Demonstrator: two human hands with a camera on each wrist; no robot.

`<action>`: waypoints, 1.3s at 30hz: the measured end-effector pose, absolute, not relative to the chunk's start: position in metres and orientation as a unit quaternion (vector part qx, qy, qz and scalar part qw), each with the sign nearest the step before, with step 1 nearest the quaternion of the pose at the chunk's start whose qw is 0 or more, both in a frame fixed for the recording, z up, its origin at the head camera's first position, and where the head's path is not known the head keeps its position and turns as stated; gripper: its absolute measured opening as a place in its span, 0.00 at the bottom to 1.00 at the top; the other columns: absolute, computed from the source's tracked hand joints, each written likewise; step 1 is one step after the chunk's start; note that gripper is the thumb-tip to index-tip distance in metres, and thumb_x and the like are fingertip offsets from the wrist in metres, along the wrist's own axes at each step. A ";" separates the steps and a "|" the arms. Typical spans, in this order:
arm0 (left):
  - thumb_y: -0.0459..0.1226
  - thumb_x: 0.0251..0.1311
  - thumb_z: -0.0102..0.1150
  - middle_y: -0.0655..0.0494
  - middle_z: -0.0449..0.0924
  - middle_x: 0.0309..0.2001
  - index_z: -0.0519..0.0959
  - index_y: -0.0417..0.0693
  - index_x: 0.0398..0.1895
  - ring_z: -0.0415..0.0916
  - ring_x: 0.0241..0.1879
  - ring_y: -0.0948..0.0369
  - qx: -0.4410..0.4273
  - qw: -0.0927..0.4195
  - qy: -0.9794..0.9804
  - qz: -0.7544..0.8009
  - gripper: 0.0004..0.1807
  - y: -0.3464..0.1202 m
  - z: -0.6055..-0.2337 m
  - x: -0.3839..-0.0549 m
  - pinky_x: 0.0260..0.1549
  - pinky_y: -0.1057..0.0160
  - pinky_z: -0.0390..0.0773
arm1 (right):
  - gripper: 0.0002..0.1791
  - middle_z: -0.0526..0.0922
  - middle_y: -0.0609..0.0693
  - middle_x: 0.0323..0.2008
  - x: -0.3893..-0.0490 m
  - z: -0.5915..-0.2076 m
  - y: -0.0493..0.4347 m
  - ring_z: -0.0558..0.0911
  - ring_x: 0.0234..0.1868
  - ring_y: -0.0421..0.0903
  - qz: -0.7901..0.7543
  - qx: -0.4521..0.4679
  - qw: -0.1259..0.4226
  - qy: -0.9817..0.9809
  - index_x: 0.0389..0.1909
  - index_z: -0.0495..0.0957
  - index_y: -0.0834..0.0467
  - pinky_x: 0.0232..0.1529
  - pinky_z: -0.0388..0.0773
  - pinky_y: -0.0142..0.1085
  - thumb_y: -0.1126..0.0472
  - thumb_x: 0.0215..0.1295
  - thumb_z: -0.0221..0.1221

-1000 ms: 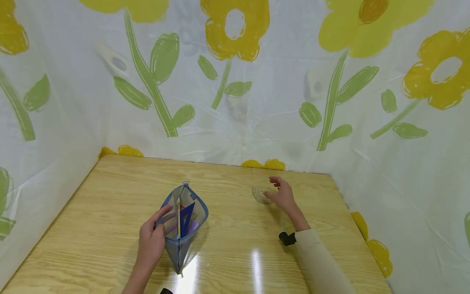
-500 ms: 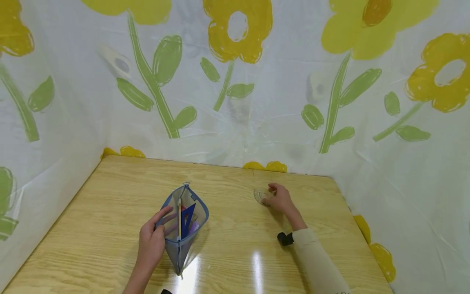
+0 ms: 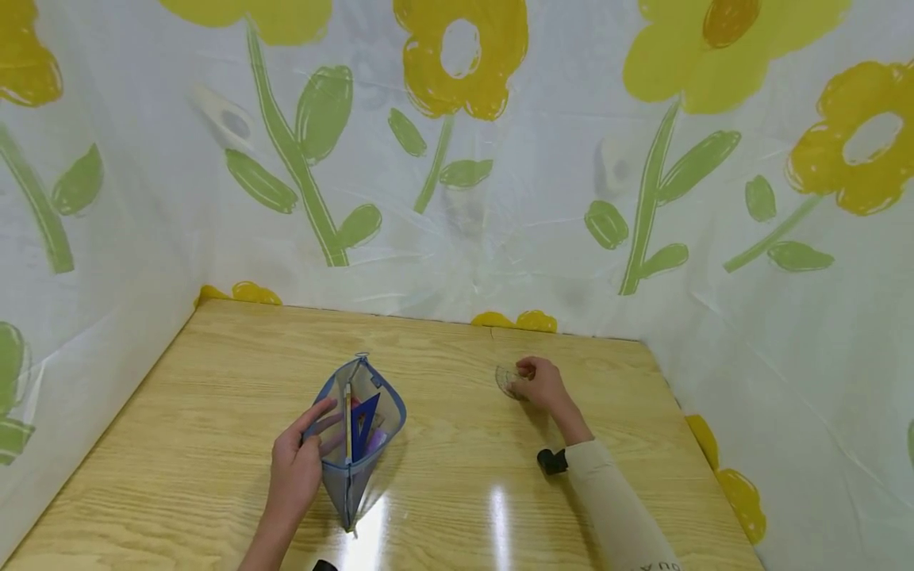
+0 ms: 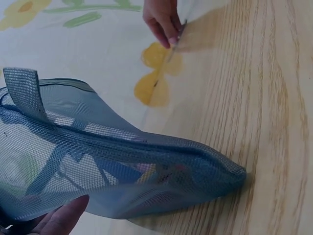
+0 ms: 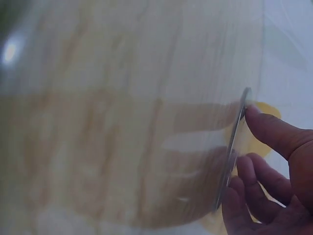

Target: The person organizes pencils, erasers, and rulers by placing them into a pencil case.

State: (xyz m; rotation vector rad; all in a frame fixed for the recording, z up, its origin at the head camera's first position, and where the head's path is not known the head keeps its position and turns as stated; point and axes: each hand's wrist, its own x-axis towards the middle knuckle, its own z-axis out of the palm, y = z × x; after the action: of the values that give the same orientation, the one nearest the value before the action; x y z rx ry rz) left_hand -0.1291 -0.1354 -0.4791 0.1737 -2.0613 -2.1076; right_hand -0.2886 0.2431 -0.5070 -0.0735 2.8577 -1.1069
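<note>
My left hand (image 3: 296, 464) holds a blue mesh pencil case (image 3: 339, 482) by its left side, fingers inside the open mouth and thumb outside. Within the case stand a blue set square (image 3: 358, 438), a long thin pencil-like stick (image 3: 347, 432) and a purple item (image 3: 377, 441). To the right, my right hand (image 3: 546, 387) pinches a clear protractor (image 3: 505, 382) between thumb and fingers. In the right wrist view the protractor (image 5: 229, 156) shows edge-on, close over the tabletop. The left wrist view shows the case's mesh side (image 4: 195, 166) with the blue set square through it.
The wood-grain table (image 3: 443, 492) meets a white flower-print curtain (image 3: 500, 262) at the back and both sides. A black wrist camera (image 3: 551, 461) sits by the right sleeve (image 3: 614, 500).
My right hand has come down onto the protractor, its fingers closing to a pinch, and the protractor now tilts slightly. The left hand and the pencil case stay in place.
</note>
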 end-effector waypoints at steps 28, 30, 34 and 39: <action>0.20 0.64 0.27 0.34 0.69 0.68 0.68 0.27 0.69 0.77 0.51 0.76 0.057 0.092 -0.696 -0.710 0.31 -0.134 -0.482 -0.129 0.48 0.73 0.84 | 0.28 0.81 0.63 0.48 -0.274 -0.491 0.244 0.79 0.48 0.56 -0.284 0.020 0.082 0.955 0.52 0.78 0.69 0.51 0.80 0.52 0.58 0.54 0.74; 0.20 0.65 0.26 0.34 0.68 0.68 0.67 0.27 0.70 0.77 0.51 0.77 0.055 0.088 -0.699 -0.707 0.31 -0.134 -0.483 -0.128 0.48 0.73 0.84 | 0.28 0.81 0.62 0.48 -0.274 -0.493 0.244 0.80 0.48 0.56 -0.285 0.020 0.084 0.955 0.53 0.79 0.69 0.50 0.81 0.52 0.58 0.54 0.74; 0.20 0.65 0.26 0.34 0.68 0.69 0.67 0.28 0.70 0.77 0.52 0.78 0.051 0.085 -0.704 -0.703 0.31 -0.133 -0.482 -0.127 0.49 0.73 0.83 | 0.29 0.83 0.60 0.46 -0.276 -0.497 0.243 0.80 0.45 0.54 -0.296 0.006 0.079 0.952 0.52 0.80 0.69 0.49 0.82 0.50 0.58 0.52 0.75; 0.20 0.64 0.27 0.34 0.69 0.68 0.68 0.29 0.70 0.77 0.52 0.77 0.048 0.086 -0.707 -0.701 0.31 -0.131 -0.481 -0.127 0.49 0.72 0.84 | 0.20 0.83 0.57 0.38 -0.271 -0.495 0.238 0.79 0.37 0.49 -0.361 0.008 0.084 0.929 0.45 0.81 0.67 0.40 0.81 0.41 0.65 0.52 0.74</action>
State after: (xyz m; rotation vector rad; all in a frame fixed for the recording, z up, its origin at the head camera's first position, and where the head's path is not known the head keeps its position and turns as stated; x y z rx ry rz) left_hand -0.1272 -0.1306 -0.4805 0.1421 -2.1062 -2.0894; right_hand -0.2709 0.2384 -0.4953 0.0237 2.7705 -1.0766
